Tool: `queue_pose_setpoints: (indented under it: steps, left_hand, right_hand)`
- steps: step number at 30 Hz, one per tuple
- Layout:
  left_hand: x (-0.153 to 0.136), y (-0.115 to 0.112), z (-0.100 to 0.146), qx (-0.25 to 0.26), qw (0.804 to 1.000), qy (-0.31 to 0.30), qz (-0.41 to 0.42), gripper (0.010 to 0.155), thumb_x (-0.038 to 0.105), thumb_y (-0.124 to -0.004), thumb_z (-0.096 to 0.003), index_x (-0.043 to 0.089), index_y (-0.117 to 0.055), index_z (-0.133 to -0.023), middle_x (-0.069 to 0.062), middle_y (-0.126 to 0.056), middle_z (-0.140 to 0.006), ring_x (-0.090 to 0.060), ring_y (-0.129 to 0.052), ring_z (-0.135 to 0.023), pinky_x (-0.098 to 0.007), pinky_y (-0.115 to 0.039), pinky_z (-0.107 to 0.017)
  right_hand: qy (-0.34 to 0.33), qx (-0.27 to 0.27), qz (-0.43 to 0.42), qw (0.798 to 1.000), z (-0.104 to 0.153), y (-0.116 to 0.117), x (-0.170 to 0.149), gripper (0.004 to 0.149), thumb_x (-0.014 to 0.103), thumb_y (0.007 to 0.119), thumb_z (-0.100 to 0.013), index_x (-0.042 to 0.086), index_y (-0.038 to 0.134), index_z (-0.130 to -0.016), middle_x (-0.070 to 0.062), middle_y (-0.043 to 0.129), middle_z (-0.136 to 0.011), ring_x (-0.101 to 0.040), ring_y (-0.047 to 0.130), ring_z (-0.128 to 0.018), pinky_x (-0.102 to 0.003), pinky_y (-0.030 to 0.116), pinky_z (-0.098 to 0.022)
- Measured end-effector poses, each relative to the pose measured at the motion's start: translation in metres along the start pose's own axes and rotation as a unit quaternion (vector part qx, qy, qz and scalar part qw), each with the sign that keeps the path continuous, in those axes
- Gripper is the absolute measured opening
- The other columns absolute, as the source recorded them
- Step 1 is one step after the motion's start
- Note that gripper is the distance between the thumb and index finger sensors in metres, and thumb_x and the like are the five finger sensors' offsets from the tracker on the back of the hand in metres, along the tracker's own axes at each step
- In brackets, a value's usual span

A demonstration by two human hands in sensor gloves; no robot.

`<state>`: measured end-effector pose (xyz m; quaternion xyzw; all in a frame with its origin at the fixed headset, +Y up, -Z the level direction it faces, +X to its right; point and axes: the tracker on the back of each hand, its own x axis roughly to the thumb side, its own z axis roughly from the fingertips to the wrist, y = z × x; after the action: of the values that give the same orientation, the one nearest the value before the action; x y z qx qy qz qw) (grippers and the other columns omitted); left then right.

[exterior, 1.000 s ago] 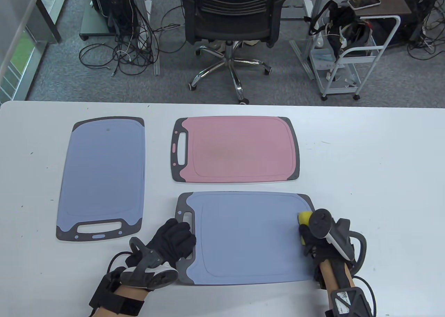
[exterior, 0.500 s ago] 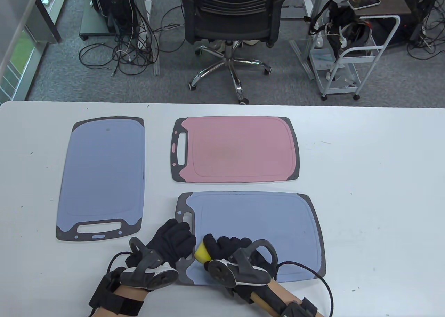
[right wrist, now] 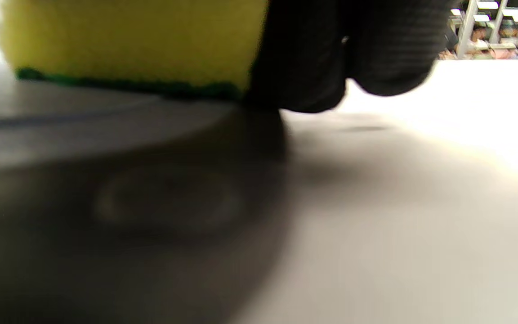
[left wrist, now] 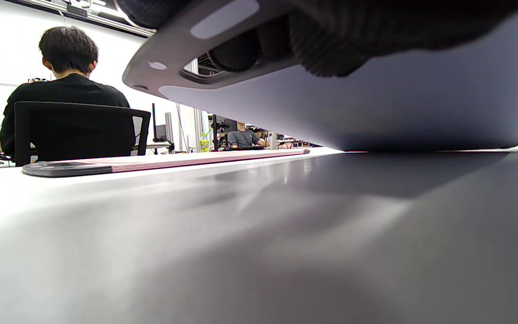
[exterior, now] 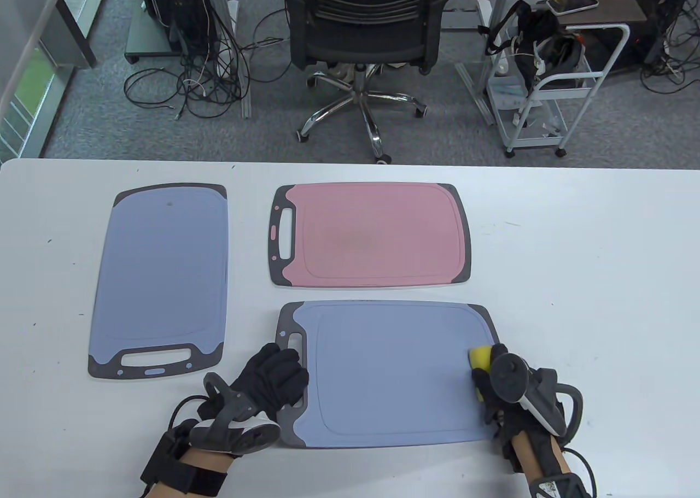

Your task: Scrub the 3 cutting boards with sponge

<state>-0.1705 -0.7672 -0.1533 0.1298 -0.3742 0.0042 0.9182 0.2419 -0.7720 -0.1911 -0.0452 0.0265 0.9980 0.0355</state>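
While the white table (exterior: 590, 257) carries 3 cutting boards, the near blue board (exterior: 394, 372) is pinned at its left handle by the left hand (exterior: 273, 380), fingers flat. At its right edge, the right hand (exterior: 495, 394) grips the yellow sponge (exterior: 481, 357).

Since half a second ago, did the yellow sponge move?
Yes. The sponge in the right hand slid from beside the near blue board's handle end, by the left hand, across to its right edge.

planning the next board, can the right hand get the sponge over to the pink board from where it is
Probably yes: the right hand grips the sponge at the near blue board's right edge, and nothing stands between it and the pink board.
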Motion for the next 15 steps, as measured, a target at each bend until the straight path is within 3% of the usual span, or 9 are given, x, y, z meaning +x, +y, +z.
queue_pose_setpoints:
  steps: [2,5,10,11,12,15]
  left_hand:
    - [0.000,0.000,0.000,0.001,1.000,0.000,0.002,0.042,0.039,-0.080,-0.0587,0.031,-0.059,-0.095,0.009,-0.071,-0.097,-0.021,-0.072,-0.104,-0.054,-0.059,-0.077]
    - [0.000,0.000,0.000,0.002,1.000,0.000,0.000,0.042,0.039,-0.080,-0.0586,0.031,-0.059,-0.094,0.009,-0.071,-0.097,-0.021,-0.072,-0.103,-0.054,-0.060,-0.077]
    - [0.000,0.000,0.001,0.002,1.000,-0.002,0.000,0.042,0.039,-0.081,-0.0584,0.031,-0.060,-0.094,0.009,-0.072,-0.097,-0.021,-0.073,-0.103,-0.054,-0.060,-0.077]
    - [0.000,0.000,0.001,0.002,1.000,-0.002,0.001,0.042,0.039,-0.081,-0.0584,0.031,-0.060,-0.094,0.009,-0.072,-0.096,-0.021,-0.073,-0.103,-0.054,-0.060,-0.077]
    - [-0.002,0.000,0.001,0.003,1.000,0.000,0.004,0.042,0.039,-0.082,-0.0583,0.031,-0.060,-0.093,0.009,-0.072,-0.096,-0.021,-0.073,-0.103,-0.054,-0.060,-0.077]
    - [-0.003,0.000,0.001,0.006,1.000,0.002,0.012,0.042,0.038,-0.082,-0.0584,0.031,-0.060,-0.094,0.009,-0.071,-0.097,-0.021,-0.073,-0.103,-0.054,-0.060,-0.077]
  right_hand:
    - [-0.069,0.027,0.040,0.996,0.000,-0.005,0.035,0.070,0.053,0.068,-0.048,0.009,0.062,-0.102,-0.013,0.079,-0.076,-0.021,0.089,-0.051,-0.046,0.078,-0.047]
    - [-0.182,0.032,0.017,0.983,0.012,-0.010,0.103,0.071,0.053,0.069,-0.048,0.009,0.061,-0.103,-0.014,0.079,-0.076,-0.022,0.089,-0.051,-0.047,0.077,-0.048]
    - [-0.375,0.021,0.056,0.925,0.053,-0.016,0.224,0.072,0.056,0.064,-0.050,0.012,0.054,-0.106,-0.011,0.075,-0.081,-0.020,0.086,-0.056,-0.045,0.076,-0.052]
    - [-0.399,0.015,0.062,0.914,0.059,-0.017,0.239,0.072,0.056,0.063,-0.050,0.011,0.054,-0.106,-0.011,0.075,-0.081,-0.020,0.086,-0.056,-0.045,0.076,-0.052]
    - [-0.391,0.002,0.080,0.917,0.062,-0.018,0.249,0.073,0.054,0.064,-0.049,0.006,0.058,-0.103,-0.012,0.078,-0.078,-0.020,0.088,-0.054,-0.046,0.077,-0.050]
    - [-0.382,0.010,0.072,0.921,0.054,-0.018,0.237,0.072,0.057,0.063,-0.049,0.012,0.057,-0.104,-0.008,0.078,-0.079,-0.017,0.089,-0.054,-0.043,0.079,-0.050]
